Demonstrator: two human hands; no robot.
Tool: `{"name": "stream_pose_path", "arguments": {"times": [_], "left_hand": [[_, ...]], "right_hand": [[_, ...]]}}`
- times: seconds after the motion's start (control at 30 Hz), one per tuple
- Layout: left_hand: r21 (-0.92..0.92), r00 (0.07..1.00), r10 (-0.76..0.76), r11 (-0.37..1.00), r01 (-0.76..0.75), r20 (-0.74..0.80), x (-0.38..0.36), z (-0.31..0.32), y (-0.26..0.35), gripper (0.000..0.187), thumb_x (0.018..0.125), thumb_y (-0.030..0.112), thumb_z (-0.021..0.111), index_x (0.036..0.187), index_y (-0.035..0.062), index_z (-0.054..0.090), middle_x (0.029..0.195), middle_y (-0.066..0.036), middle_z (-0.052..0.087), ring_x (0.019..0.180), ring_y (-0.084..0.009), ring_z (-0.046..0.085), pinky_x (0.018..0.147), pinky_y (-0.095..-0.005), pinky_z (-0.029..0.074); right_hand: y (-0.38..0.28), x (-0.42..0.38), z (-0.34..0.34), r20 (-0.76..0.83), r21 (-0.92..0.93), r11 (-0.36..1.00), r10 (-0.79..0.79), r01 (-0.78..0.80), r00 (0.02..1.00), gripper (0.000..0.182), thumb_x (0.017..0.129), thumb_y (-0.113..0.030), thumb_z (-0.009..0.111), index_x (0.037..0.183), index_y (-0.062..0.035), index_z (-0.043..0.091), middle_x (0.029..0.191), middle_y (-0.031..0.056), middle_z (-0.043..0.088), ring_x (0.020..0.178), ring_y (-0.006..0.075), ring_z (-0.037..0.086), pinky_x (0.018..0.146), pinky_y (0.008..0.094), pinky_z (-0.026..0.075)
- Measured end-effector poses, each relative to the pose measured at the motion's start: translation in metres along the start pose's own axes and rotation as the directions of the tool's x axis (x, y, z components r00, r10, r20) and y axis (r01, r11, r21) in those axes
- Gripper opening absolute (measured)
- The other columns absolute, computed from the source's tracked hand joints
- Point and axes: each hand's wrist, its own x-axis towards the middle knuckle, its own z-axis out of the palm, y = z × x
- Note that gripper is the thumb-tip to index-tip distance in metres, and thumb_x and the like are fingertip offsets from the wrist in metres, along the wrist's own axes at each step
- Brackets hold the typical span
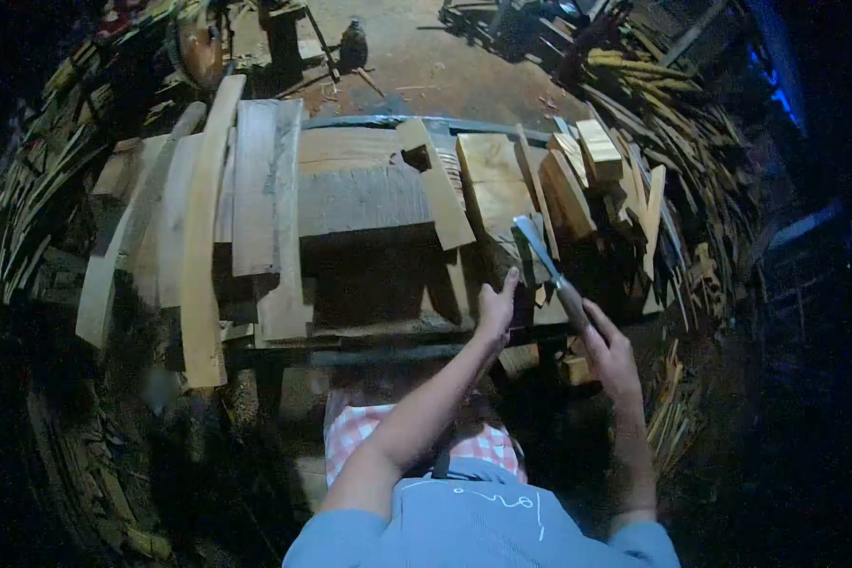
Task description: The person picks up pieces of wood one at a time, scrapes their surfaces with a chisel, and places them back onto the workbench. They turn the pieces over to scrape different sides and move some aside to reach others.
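Note:
My right hand is closed round the handle of a chisel. Its metal blade points up and away to the left, above the front end of a pale wooden block. Just left of the chisel is my left hand, thumb stretched upward, close to the bench's front edge. The other fingers of that hand are mostly hidden, so whether they grip anything does not show. Left of the block, a short board with a notch leans across a wide grey plank.
Long boards lie across the left of the bench, some overhanging its front. Smaller blocks crowd the right end. Piles of thin sticks flank both sides. A dark bottle-like object stands on the floor beyond.

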Motion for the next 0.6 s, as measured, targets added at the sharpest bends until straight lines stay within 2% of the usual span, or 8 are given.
{"name": "stream_pose_path", "arguments": {"times": [0.03,0.1,0.2,0.23,0.3,0.43,0.5,0.6], "left_hand": [[0.027,1.0,0.001,1.0,0.0,-0.027,0.0,0.001,-0.001,0.081,0.076,0.061,0.056,0.107,-0.0132,0.043,0.109,-0.027,0.051,0.1,-0.0313,0.05,0.086,-0.0383,0.04],[0.056,0.971,0.22,0.975,-0.215,-0.096,-0.004,0.001,0.0,0.087,0.069,0.077,0.046,0.076,-0.0101,0.045,0.071,-0.018,0.048,0.071,-0.024,0.047,0.071,-0.0387,0.041],[0.04,0.977,0.197,0.98,-0.194,-0.076,-0.01,0.0,0.007,0.089,0.07,0.076,0.046,0.08,-0.0127,0.046,0.078,-0.023,0.051,0.075,-0.0271,0.049,0.074,-0.0402,0.04],[0.04,0.98,0.185,0.982,-0.182,-0.071,-0.012,-0.002,0.008,0.09,0.07,0.076,0.046,0.082,-0.0132,0.047,0.081,-0.025,0.052,0.077,-0.0282,0.05,0.075,-0.0406,0.04],[0.012,0.978,0.195,0.981,-0.195,-0.078,-0.017,-0.003,0.01,0.092,0.069,0.076,0.047,0.084,-0.0143,0.047,0.084,-0.027,0.053,0.08,-0.029,0.051,0.076,-0.0402,0.04],[-0.021,0.995,0.075,0.997,-0.077,-0.073,-0.014,-0.001,0.013,0.076,0.078,0.055,0.059,0.108,-0.013,0.045,0.109,-0.026,0.052,0.1,-0.0289,0.052,0.087,-0.036,0.04],[-0.012,1.0,0.021,1.0,-0.021,0.002,-0.014,-0.007,0.019,0.081,0.078,0.055,0.059,0.116,-0.0139,0.04,0.114,-0.027,0.05,0.107,-0.0298,0.049,0.09,-0.036,0.039],[0.022,0.999,-0.004,1.0,0.003,0.033,-0.008,-0.005,0.013,0.084,0.078,0.055,0.059,0.12,-0.0142,0.036,0.118,-0.028,0.047,0.11,-0.0326,0.048,0.092,-0.0366,0.037]], "right_hand": [[0.005,-0.02,-0.002,-0.031,-0.055,0.998,-0.034,0.032,0.999,0.039,0.089,-0.02,0.048,0.128,-0.0124,0.046,0.107,0.0114,0.06,0.092,0.0165,0.057,0.082,0.0279,0.043],[0.005,-0.047,-0.005,-0.067,-0.111,0.993,-0.059,0.051,0.996,0.039,0.088,-0.019,0.049,0.127,-0.0127,0.046,0.106,0.0107,0.061,0.09,0.0155,0.057,0.081,0.0277,0.043],[-0.004,-0.058,-0.004,0.05,0.043,0.959,0.278,-0.28,0.959,0.039,0.088,-0.015,0.049,0.127,-0.0115,0.047,0.115,0.0121,0.057,0.104,0.0169,0.054,0.088,0.0279,0.04],[0.0,-0.05,-0.001,0.054,0.044,0.96,0.274,-0.276,0.96,0.039,0.088,-0.015,0.049,0.127,-0.0115,0.047,0.115,0.0121,0.057,0.104,0.0169,0.054,0.088,0.0279,0.04],[0.017,-0.022,0.011,-0.079,-0.058,0.991,-0.124,0.12,0.989,0.039,0.089,-0.016,0.049,0.127,-0.0119,0.047,0.105,0.0101,0.061,0.088,0.0157,0.058,0.08,0.0284,0.044],[0.0,0.033,0.025,-0.055,-0.003,0.998,-0.063,0.063,0.997,0.038,0.089,-0.018,0.049,0.127,-0.0146,0.047,0.099,0.0112,0.063,0.083,0.0173,0.06,0.077,0.0308,0.046],[-0.019,0.051,0.024,0.012,0.025,0.994,0.108,-0.108,0.994,0.038,0.089,-0.02,0.048,0.127,-0.0166,0.047,0.105,0.0155,0.062,0.095,0.0227,0.06,0.082,0.0331,0.045],[-0.012,0.091,0.028,-0.012,-0.078,0.997,-0.005,0.004,1.0,0.038,0.089,-0.025,0.047,0.126,-0.0174,0.048,0.106,0.0182,0.06,0.097,0.0266,0.06,0.082,0.0343,0.044]]}}
